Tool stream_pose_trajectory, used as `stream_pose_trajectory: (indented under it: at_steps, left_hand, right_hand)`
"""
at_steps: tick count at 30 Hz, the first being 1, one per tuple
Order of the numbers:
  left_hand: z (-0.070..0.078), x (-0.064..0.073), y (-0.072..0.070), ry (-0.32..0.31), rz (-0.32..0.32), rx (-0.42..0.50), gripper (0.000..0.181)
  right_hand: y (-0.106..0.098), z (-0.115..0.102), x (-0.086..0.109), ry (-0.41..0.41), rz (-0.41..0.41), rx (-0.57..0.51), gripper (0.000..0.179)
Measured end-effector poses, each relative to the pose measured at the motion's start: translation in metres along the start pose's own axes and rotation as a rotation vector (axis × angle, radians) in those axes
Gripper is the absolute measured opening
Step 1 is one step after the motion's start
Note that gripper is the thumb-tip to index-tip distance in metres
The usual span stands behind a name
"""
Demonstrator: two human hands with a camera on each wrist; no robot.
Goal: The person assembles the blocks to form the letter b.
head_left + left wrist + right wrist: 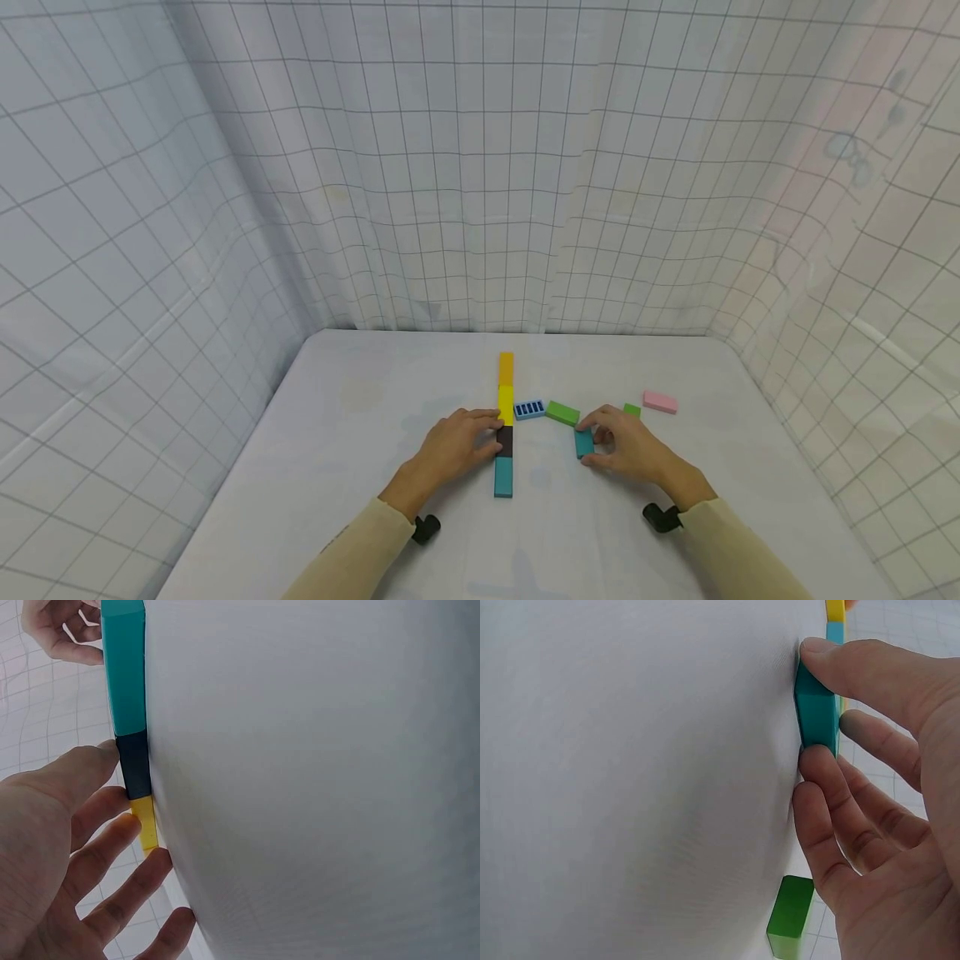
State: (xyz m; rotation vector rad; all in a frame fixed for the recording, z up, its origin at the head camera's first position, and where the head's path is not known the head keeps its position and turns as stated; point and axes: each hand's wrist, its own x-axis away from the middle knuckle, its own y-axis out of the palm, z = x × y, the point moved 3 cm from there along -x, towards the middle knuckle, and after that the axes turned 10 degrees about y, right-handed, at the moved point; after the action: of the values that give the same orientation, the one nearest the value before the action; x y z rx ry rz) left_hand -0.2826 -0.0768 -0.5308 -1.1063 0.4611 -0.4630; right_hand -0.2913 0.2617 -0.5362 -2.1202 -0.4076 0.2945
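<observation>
A straight row of blocks runs away from me in the head view: a teal block (503, 477) nearest, then a black block (505, 442), a yellow block (506, 403) and an orange block (507, 368). My left hand (454, 443) lies at the row's left side. Its thumb touches the black block, and its fingertips reach the row near the yellow block. To the right, my right hand (628, 444) pinches a second teal block (817, 712) lengthwise between thumb and fingers, close to the table surface.
Between the row and my right hand lie a blue block with dark slots (529, 409) and a green block (562, 412). Another green block (632, 410) is partly hidden behind my right hand. Farther right is a pink block (660, 402). White gridded curtains (525, 183) surround the table.
</observation>
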Motion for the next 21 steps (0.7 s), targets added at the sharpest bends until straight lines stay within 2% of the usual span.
stream_pose_trajectory:
  at_steps: [11, 21]
  left_hand:
    - [0.002, 0.0, 0.0, 0.01, 0.006, -0.009, 0.046]
    - [0.001, 0.0, 0.0, 0.001, 0.003, 0.0, 0.045]
  right_hand:
    - [-0.001, 0.002, 0.001, -0.009, 0.001, -0.012, 0.046]
    - [-0.011, 0.008, 0.008, 0.01, 0.012, 0.03, 0.054]
